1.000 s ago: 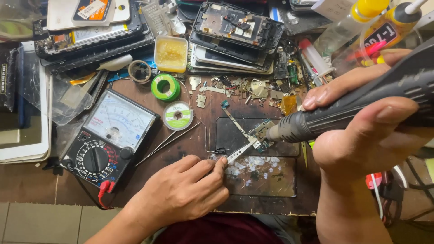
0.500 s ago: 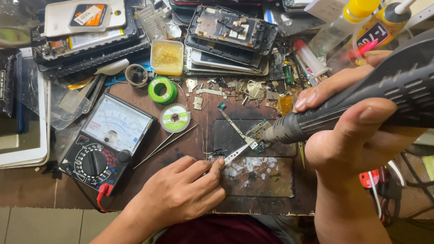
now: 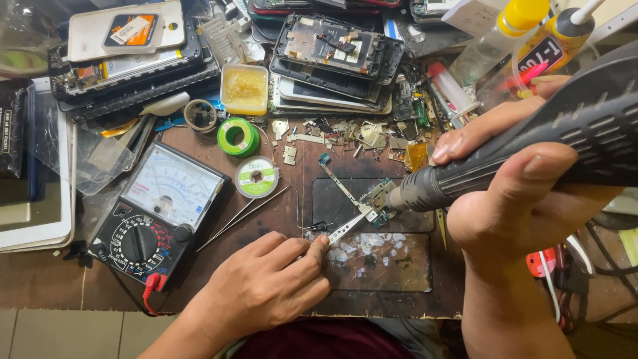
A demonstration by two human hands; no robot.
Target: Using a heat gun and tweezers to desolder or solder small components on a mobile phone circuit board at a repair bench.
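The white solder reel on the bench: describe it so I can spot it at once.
Start at the black analogue multimeter on the left of the brown work mat. Just past its upper right corner lies the white solder reel, flat on the mat. Its white face with green print sets it apart from the all-green reel just above it.

Person's hands and forearms, head view
Left hand [image 3: 266, 286] and right hand [image 3: 518, 193] were bare, ringless; forearms unsleeved.

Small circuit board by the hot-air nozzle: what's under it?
The small circuit board lies on a dark scorched work mat, with the hot-air nozzle at its edge and tweezers from the left hand pinning it. The mat directly beneath is covered.
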